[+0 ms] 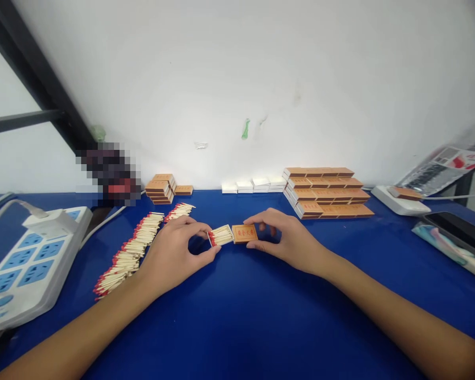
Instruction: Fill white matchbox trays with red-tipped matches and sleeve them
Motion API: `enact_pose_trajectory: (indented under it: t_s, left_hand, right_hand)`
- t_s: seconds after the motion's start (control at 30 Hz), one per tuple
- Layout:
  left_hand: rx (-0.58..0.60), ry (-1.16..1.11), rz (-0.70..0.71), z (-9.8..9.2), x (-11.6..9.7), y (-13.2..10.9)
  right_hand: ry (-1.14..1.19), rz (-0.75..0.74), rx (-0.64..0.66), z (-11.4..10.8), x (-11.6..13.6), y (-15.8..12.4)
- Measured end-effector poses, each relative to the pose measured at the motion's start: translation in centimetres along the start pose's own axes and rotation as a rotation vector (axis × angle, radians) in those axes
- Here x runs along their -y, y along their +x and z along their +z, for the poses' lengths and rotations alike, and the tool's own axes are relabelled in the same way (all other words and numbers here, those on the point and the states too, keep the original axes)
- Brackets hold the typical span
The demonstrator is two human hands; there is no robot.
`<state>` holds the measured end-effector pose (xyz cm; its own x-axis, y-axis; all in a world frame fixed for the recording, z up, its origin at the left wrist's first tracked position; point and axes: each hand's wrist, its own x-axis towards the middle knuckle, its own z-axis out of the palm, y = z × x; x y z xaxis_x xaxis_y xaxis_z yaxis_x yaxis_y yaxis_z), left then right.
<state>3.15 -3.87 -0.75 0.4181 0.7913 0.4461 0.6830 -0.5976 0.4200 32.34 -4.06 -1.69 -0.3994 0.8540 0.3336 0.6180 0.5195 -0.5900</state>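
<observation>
My left hand (178,245) pinches a white matchbox tray (221,235) filled with red-tipped matches. Between the thumb and fingers of my right hand (287,235) is an orange matchbox sleeve (245,233) with red characters on top. The tray's right end meets the sleeve's left end; whether it is slightly inside I cannot tell. Both are low over the blue table (237,311). Loose matches (130,253) lie in a long slanting row beside my left hand, and a smaller pile of matches (180,211) lies just behind it.
Stacked matchboxes (328,192) stand at the back right, white trays (257,184) at the back middle, and more orange boxes (160,188) at the back left. A power strip (39,258) is on the left. A phone (461,232) and a white adapter (398,201) lie on the right.
</observation>
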Motion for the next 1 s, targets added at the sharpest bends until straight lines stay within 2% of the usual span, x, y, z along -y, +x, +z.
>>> enact_pose_trajectory:
  t_s: [0.23, 0.47, 0.57, 0.8, 1.0]
  left_hand:
    - [0.021, -0.052, -0.005, -0.2, -0.2, 0.0]
    - [0.092, -0.122, 0.072, -0.3, 0.0, 0.0]
    - [0.072, -0.146, 0.068, -0.5, 0.1, 0.0]
    - [0.050, -0.175, 0.065, -0.6, 0.2, 0.3]
    - [0.061, -0.295, 0.078, -0.6, -0.6, 0.1]
  right_hand:
    - [0.030, -0.011, -0.052, 0.2, 0.2, 0.1]
    - [0.123, -0.018, -0.040, 0.1, 1.1, -0.1]
    - [0.121, -0.029, -0.067, -0.1, 1.6, -0.2]
    - [0.079, -0.117, -0.117, 0.5, 2.4, -0.7]
    - [0.106, -0.204, -0.116, 1.0, 2.7, -1.0]
